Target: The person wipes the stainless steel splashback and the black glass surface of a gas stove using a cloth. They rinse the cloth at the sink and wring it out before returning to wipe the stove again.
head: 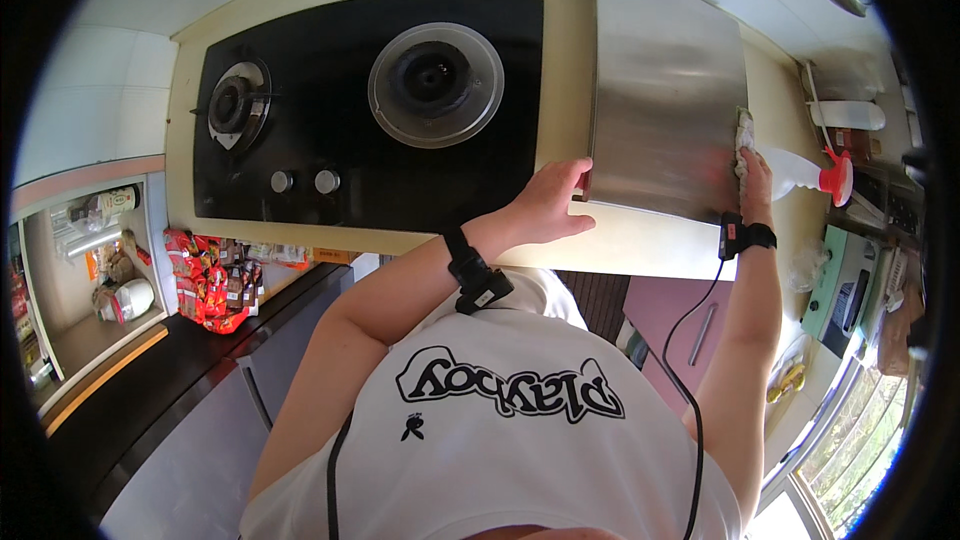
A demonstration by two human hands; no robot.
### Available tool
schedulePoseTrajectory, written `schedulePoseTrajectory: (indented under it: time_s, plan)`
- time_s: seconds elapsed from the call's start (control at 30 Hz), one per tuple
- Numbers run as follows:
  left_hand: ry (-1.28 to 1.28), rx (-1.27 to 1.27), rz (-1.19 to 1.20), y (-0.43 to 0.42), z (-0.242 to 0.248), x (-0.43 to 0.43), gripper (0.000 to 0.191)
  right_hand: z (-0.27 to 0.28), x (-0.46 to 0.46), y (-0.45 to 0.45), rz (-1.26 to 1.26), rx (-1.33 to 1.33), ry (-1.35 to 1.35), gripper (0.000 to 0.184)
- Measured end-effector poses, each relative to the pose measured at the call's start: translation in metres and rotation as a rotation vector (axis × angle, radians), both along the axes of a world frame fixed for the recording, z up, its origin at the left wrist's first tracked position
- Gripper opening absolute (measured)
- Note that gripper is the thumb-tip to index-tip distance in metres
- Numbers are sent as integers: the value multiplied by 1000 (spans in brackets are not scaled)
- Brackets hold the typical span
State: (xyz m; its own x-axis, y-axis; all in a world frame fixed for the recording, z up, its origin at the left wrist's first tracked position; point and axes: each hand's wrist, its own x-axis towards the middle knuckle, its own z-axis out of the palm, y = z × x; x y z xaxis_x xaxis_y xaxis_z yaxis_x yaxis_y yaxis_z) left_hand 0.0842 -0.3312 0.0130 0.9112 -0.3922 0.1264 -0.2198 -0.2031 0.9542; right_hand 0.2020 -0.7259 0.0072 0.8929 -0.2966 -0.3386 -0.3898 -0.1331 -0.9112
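A stainless steel box-like cover (667, 82) stands on the cream countertop (645, 240), right of the black glass gas cooktop (322, 112). My right hand (756, 184) presses a folded whitish cloth (744, 146) along the cover's right edge. At the cover's front left corner is my left hand (559, 199), thumb and fingers spread, with nothing held. Its fingertips are at the metal edge; whether they touch it is hard to tell. Just beyond my right hand is a white spray bottle (787, 169) with a red trigger head.
The cooktop has a large burner (431, 82), a smaller burner (232, 105) and two knobs (304, 181). Bottles and boxes crowd the right side, including a green box (832, 281). Red food packets (210, 285) lie at left. A black cable (686, 382) runs from my right wrist.
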Motion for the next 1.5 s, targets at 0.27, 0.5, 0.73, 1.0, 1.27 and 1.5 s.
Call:
schedulePoseTrajectory:
  time_s: [0.27,0.5,0.73,1.0,1.27,1.5]
  plan:
    - [16,17,14,-7,-2,4,47,-3,7,-1,102,-448,-8,45]
    - [26,-130,-43,-10,-4,12,33,10,1,3,86,-870,10,58]
    - [185,-173,-186,-16,1,22,47,54,-39,53,-27,-882,-236,50]
    - [362,-302,-268,-15,8,30,46,5,-197,101,169,-1029,-474,30]
    - [531,-326,-381,-11,37,34,48,-81,-167,174,204,-1244,-163,48]
    - [523,-184,-295,-12,38,33,57,-43,-132,276,535,-941,-277,31]
